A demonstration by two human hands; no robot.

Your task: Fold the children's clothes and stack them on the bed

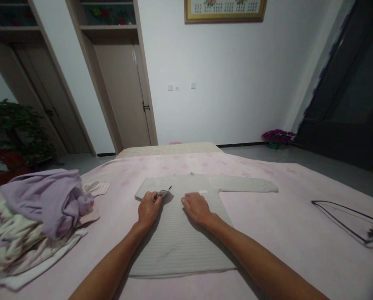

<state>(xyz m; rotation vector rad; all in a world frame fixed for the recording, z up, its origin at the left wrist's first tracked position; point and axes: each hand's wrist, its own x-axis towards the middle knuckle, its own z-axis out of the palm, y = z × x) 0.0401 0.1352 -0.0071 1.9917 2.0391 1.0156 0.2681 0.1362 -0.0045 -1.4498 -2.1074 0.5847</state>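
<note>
A light grey ribbed long-sleeved shirt (186, 250) lies spread on the pink bed cover, neckline away from me. Its right-hand sleeve (252, 183) stretches straight out to the side. The other sleeve is folded inward across the chest. My left hand (149, 208) pinches the end of that folded sleeve, and the cuff (164, 193) sticks up beside the fingers with a small dark spot at its tip. Resting on the chest of the shirt is my right hand (196, 207), palm down, fingers laid on the fabric and slightly bent, with nothing held.
A heap of clothes (43, 216), lilac on top, sits on the left of the pink cover (274, 250). At the right lies a black clothes hanger (345, 221). Beyond the bed are a door (120, 91), a white wall and purple flowers (277, 136).
</note>
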